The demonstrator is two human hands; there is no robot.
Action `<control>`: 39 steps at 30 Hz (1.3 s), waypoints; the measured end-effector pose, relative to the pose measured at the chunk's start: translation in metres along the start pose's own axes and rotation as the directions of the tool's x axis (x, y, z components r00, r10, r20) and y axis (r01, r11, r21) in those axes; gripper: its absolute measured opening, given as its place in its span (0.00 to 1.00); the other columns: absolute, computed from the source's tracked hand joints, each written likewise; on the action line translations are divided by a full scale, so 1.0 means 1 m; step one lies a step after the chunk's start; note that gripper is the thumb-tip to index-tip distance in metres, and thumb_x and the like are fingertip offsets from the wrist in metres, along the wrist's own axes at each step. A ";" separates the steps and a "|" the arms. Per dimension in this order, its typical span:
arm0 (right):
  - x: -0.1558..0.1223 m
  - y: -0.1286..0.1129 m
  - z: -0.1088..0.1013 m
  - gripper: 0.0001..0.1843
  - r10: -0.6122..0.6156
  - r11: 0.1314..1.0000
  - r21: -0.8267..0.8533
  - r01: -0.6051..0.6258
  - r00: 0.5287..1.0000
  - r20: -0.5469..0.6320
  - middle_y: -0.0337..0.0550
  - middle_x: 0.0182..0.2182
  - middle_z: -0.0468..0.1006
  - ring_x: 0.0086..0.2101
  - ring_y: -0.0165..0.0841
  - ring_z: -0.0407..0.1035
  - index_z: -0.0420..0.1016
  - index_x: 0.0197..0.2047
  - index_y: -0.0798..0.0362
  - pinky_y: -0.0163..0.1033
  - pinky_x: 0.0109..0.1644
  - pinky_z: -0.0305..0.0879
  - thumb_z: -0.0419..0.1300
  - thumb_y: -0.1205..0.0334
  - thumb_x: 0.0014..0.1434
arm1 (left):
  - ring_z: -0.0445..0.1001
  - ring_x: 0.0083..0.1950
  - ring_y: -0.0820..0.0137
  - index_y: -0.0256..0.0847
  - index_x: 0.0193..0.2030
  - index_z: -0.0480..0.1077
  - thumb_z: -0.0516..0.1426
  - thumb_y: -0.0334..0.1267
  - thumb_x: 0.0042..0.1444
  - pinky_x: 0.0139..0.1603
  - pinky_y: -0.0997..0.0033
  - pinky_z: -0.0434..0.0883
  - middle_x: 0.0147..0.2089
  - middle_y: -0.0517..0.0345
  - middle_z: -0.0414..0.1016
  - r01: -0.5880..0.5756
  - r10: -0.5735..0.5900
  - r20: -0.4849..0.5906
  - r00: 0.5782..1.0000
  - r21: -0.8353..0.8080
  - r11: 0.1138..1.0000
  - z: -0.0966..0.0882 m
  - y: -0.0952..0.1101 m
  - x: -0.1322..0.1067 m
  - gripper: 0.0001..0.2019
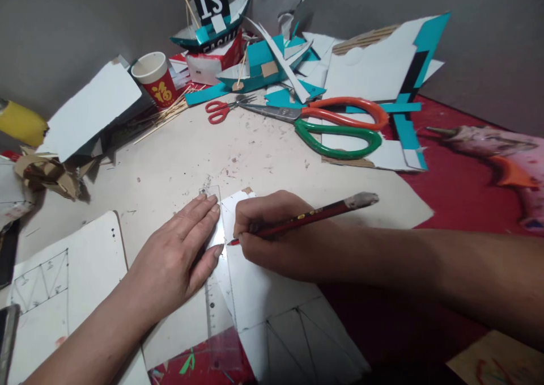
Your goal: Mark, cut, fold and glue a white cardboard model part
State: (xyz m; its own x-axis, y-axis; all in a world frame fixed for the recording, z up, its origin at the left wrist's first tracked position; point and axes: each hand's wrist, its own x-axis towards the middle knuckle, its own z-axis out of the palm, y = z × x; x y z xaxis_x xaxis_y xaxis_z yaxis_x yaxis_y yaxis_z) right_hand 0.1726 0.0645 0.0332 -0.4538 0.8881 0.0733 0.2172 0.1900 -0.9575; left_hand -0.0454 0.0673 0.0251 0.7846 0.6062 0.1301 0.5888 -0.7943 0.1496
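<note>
My left hand [178, 254] lies flat with its fingers stretched over a clear plastic ruler [212, 311], pressing it onto a sheet of white card [272, 294]. Between the thumb and fingers of my right hand [280, 237] is a dark red pencil [306, 219], its worn grey end pointing up to the right. The pencil tip meets the card right beside the ruler's edge. Dark zigzag lines are drawn across the near part of the card. At the left, a white sheet [93, 283] carries a similar zigzag drawing.
Large scissors [293, 113] with orange and green handles lie beyond my hands, beside small red scissors [219, 111]. Behind stand a red-and-white paper cup [155, 79], thin sticks [165, 113], model boats [263, 70] and cut cardboard [369, 73]. A pink glue gun [501, 152] rests at right.
</note>
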 end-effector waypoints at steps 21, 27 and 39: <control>-0.003 0.006 0.002 0.07 -0.069 0.997 -0.046 0.066 0.996 -0.061 0.34 0.20 0.66 0.24 0.25 0.59 0.68 0.23 0.56 0.32 0.29 0.56 0.53 0.76 0.48 | 0.57 0.70 0.55 0.30 0.66 0.58 0.54 0.38 0.63 0.67 0.51 0.63 0.69 0.38 0.60 0.019 -0.019 0.010 1.000 -0.023 1.000 0.002 -0.002 -0.002 0.26; -0.003 0.006 0.002 0.07 -0.074 0.994 -0.082 0.072 0.997 -0.031 0.34 0.20 0.67 0.23 0.25 0.58 0.70 0.23 0.56 0.32 0.28 0.54 0.54 0.73 0.48 | 0.58 0.70 0.55 0.30 0.66 0.59 0.53 0.39 0.63 0.66 0.51 0.64 0.68 0.38 0.61 0.015 -0.015 0.011 1.000 -0.012 1.000 0.000 -0.001 -0.002 0.26; -0.001 0.001 -0.005 0.07 -0.051 0.998 0.026 0.050 0.999 0.015 0.34 0.20 0.68 0.24 0.25 0.60 0.68 0.23 0.55 0.30 0.27 0.57 0.52 0.73 0.48 | 0.58 0.70 0.55 0.31 0.66 0.58 0.53 0.38 0.63 0.65 0.49 0.65 0.68 0.38 0.60 0.014 -0.014 0.005 1.000 -0.027 1.000 0.001 -0.001 -0.002 0.26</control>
State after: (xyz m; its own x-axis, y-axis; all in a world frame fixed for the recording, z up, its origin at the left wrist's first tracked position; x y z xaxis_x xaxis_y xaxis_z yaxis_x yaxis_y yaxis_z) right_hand 0.1775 0.0658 0.0338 -0.4769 0.8710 0.1176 0.1712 0.2233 -0.9596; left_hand -0.0473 0.0670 0.0238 0.7774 0.6169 0.1233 0.5943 -0.7844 0.1774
